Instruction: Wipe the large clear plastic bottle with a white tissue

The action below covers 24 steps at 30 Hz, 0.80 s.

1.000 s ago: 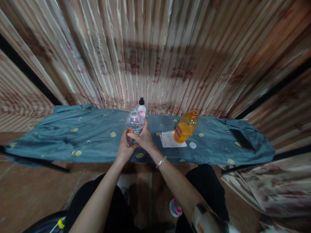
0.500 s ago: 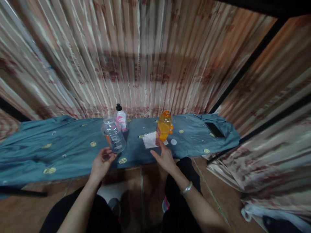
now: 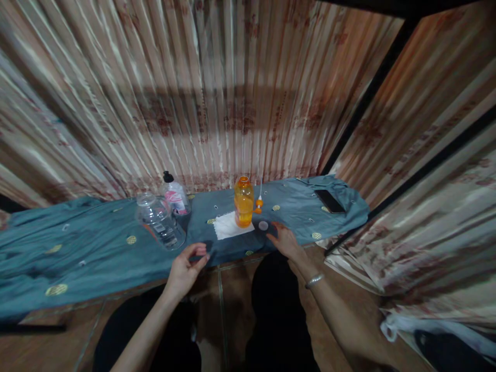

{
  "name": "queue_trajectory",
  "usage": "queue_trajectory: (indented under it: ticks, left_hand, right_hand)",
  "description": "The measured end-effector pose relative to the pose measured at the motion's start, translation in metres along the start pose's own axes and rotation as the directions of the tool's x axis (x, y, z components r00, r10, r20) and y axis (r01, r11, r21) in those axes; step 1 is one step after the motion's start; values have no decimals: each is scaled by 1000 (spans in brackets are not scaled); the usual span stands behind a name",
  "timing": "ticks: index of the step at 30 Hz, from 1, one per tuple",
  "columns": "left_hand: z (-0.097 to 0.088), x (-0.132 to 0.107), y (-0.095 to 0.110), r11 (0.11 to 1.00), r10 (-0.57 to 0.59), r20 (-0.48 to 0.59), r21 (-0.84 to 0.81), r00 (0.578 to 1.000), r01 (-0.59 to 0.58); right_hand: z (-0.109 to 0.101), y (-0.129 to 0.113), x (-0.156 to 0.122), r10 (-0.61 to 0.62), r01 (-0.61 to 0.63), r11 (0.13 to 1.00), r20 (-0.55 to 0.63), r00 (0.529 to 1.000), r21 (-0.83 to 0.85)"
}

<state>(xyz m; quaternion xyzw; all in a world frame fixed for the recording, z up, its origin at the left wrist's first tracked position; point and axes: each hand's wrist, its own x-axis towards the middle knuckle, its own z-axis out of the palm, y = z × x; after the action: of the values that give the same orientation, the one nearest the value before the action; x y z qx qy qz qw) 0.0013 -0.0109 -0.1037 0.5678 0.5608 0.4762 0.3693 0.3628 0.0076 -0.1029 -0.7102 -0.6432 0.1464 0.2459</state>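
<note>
An orange bottle [image 3: 244,201] stands upright on a white cloth [image 3: 227,227], with orange liquid in its lower part. Beside it lies an orange pump top [image 3: 258,204] with a thin clear tube pointing toward the curtain. A small whitish disc [image 3: 263,226] rests right of the cloth. My right hand [image 3: 285,241] is just right of that disc, fingers apart and holding nothing. Over the near edge hovers my left hand [image 3: 188,267], empty, its fingers bent with a gap to the thumb. Left of it is a large clear plastic bottle [image 3: 160,225], open at the neck.
Behind the clear bottle stands a white and pink pump bottle [image 3: 177,196] with a black top. A black phone [image 3: 329,201] lies at the right end of the blue-green cloth cover [image 3: 104,232]. A pleated curtain [image 3: 217,103] hangs behind, and dark bars [image 3: 372,98] slant at the right.
My right hand has left the orange bottle and shifted right, beside the disc. My left hand has moved away from the clear bottle. The view has turned slightly right.
</note>
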Motion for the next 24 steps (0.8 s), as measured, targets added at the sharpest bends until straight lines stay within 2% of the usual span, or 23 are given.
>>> queue_trajectory:
  ticks: [3,7,14,17,20,22,24]
  left_hand:
    - [24,10,-2,999,31,32,-28,999,-30]
    - [58,35,-4,993,104,49,-63,993,-101]
    - [116,85,3,975,198,57,-113,978,-191]
    - [136,97,4,967,227,54,-134,972,-219]
    - [149,107,2,958,256,61,-149,965,-245]
    - [154,114,-1,953,275,70,-154,959,-262]
    - [158,121,-5,948,291,77,-156,954,-276]
  right_hand:
    - [7,-6,16,-38,42,996,42,998,-82]
    - [12,-10,35,-113,130,981,124,986,-142]
    - [10,-12,47,-149,179,972,188,971,-154]
    - [-10,-5,56,-134,162,977,195,972,-140]
    - [-45,0,70,-124,142,985,174,977,-98]
    - [-71,-5,82,-150,131,979,113,982,159]
    - [-96,-18,94,-234,189,892,61,970,411]
